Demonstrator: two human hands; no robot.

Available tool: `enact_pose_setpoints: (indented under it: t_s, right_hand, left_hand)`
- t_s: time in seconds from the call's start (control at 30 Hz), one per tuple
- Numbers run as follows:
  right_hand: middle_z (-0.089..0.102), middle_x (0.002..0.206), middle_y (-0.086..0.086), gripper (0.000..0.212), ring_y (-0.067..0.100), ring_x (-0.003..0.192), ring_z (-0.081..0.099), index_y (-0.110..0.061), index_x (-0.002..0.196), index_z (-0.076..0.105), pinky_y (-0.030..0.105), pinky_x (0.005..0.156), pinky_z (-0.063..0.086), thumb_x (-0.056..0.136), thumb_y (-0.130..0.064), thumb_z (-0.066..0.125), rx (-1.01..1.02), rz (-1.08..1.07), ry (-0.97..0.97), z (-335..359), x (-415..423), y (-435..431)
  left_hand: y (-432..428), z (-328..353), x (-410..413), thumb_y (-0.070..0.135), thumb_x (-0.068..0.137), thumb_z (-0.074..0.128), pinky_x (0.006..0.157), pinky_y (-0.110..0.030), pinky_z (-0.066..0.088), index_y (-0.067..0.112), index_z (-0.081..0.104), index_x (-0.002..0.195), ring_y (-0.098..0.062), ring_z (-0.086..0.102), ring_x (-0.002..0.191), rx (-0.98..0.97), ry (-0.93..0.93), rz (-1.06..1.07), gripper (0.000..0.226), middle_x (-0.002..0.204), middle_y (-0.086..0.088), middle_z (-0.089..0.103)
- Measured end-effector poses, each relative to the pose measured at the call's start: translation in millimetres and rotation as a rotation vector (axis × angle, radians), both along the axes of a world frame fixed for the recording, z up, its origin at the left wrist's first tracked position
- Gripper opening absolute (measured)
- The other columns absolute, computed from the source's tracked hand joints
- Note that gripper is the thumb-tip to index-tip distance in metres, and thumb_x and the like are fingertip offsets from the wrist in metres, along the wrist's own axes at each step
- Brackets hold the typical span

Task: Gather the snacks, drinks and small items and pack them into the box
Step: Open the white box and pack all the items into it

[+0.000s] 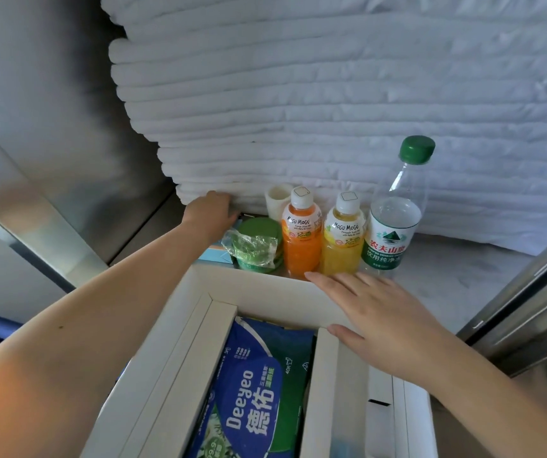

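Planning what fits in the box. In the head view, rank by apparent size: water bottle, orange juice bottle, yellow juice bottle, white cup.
1. Water bottle: largest.
2. Orange juice bottle and yellow juice bottle: look alike, not ranked.
3. White cup: smallest, though partly hidden and farther back.

Folded white quilted bedding point(331, 94)
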State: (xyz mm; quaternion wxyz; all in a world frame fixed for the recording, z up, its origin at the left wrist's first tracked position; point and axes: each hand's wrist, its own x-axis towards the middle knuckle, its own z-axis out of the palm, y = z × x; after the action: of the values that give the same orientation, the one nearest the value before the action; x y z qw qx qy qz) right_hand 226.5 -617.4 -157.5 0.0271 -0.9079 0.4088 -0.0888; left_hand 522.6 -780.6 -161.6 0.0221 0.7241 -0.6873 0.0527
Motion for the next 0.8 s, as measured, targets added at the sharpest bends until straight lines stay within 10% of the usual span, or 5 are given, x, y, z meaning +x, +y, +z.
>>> enact_pose_setpoints:
  t_s: [0.43, 0.8]
  right_hand:
    - [0.036, 0.132, -0.021, 0.071, 0.004, 0.117, 0.036, -0.042, 0.144, -0.005, 0.025, 0.097, 0.032, 0.092, -0.053, 0.041, 0.040, 0.001, -0.040, 0.3, 0.2, -1.2]
    - [0.034, 0.132, -0.023, 0.070, 0.004, 0.116, 0.035, -0.044, 0.142, -0.008, 0.024, 0.096, 0.031, 0.091, -0.054, 0.040, 0.046, -0.003, -0.037, 0.2, 0.4, -1.4]
  left_hand:
    - [-4.3, -4.9, -5.2, 0.041, 0.086, 0.057, 0.057, -0.027, 0.034, 0.013, 0.060, 0.096, -0.022, 0.049, 0.070, -0.078, 0.210, 0.225, 0.030, 0.083, -0.002, 0.057]
    - [-4.9, -11.3, -2.9, 0.036, 0.082, 0.057, 0.070, -0.034, 0.046, 0.008, 0.045, 0.102, -0.032, 0.056, 0.097, -0.074, 0.519, 0.368, 0.037, 0.101, -0.011, 0.060]
